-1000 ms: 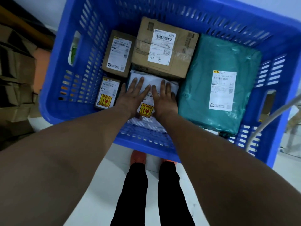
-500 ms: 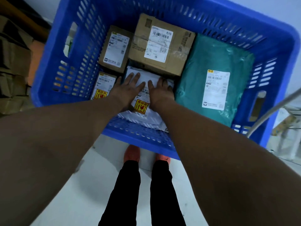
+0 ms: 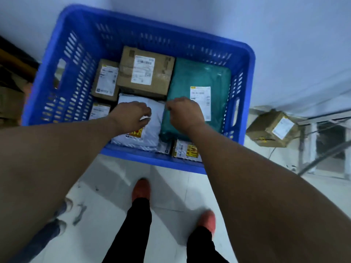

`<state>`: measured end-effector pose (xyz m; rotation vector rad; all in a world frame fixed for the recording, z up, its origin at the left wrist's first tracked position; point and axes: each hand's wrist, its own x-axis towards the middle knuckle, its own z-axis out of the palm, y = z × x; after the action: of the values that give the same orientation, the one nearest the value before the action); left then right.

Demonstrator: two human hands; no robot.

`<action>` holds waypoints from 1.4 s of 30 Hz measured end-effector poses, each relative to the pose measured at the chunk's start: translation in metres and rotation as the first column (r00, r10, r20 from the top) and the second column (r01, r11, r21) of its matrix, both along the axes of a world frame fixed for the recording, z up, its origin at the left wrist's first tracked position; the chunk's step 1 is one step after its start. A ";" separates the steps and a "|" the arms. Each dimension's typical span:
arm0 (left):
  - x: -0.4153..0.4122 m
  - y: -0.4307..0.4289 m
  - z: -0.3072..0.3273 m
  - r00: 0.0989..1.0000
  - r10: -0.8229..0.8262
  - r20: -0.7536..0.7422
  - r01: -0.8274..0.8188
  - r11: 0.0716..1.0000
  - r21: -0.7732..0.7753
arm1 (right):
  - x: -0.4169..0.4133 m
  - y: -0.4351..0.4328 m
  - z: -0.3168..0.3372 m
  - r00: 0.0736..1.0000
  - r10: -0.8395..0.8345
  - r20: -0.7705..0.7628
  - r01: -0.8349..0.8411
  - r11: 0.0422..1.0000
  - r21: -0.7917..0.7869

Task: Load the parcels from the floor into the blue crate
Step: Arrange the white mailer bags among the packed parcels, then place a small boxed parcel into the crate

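Note:
The blue crate (image 3: 57, 82) stands on the floor in front of me. Inside it lie a white bag parcel (image 3: 152, 128), a green bag parcel (image 3: 201, 74), a large cardboard box (image 3: 146, 71) and small labelled boxes (image 3: 106, 80). My left hand (image 3: 133, 116) hovers over the white bag with fingers loosely curled, holding nothing. Above the green bag's near left edge, my right hand (image 3: 185, 112) hangs the same way, empty. One more cardboard parcel (image 3: 271, 130) lies on the floor to the right of the crate.
Stacked brown cartons (image 3: 9, 103) sit at the left edge. A metal frame with cables (image 3: 322, 141) stands on the right beyond the floor parcel. My feet in red shoes (image 3: 141, 188) are on the pale tiles just before the crate.
Both hands have lifted off the white bag and their fingers have curled; the right one has shifted right. The view has pulled back, showing a parcel on the floor at right.

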<state>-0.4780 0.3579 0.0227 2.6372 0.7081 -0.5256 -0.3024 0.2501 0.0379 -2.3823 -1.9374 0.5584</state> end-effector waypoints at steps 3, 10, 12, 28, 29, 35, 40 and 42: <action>0.038 -0.029 0.030 0.986 -0.002 0.164 -0.001 1.000 0.020 | 0.037 -0.032 0.021 0.991 -0.130 -0.027 0.131 0.990 0.059; 0.157 -0.147 0.086 0.955 -0.156 0.254 0.101 0.972 0.214 | 0.148 -0.185 0.076 0.971 -0.224 -0.082 0.228 0.973 0.044; 0.191 -0.192 0.088 0.942 -0.148 0.302 0.100 0.980 0.171 | 0.183 -0.246 0.082 0.953 -0.293 -0.080 0.296 0.955 0.024; 0.315 -0.310 -0.030 0.981 0.139 -0.135 -0.163 0.969 -0.184 | 0.332 -0.405 -0.028 0.708 -0.700 -0.096 0.637 0.691 -0.342; 0.320 -0.306 -0.039 0.971 0.137 -0.194 -0.173 0.967 -0.189 | 0.339 -0.402 -0.034 0.695 -0.710 -0.111 0.636 0.679 -0.366; 0.378 -0.315 -0.081 0.919 0.319 -0.233 -0.387 0.845 -0.369 | 0.382 -0.388 -0.061 0.506 -0.801 -0.321 0.633 0.597 -0.492; 0.468 -0.337 -0.125 0.890 0.380 -0.254 -0.456 0.770 -0.447 | 0.437 -0.365 -0.119 0.422 -0.823 -0.381 0.599 0.568 -0.564; 0.502 -0.339 -0.153 0.917 0.353 -0.187 -0.399 0.827 -0.396 | 0.464 -0.351 -0.146 0.395 -0.837 -0.377 0.612 0.547 -0.572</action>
<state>0.0237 0.0186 -0.1305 2.0056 0.9919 -0.6229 0.1612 -0.1005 -0.1077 -2.4109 -0.3846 1.4239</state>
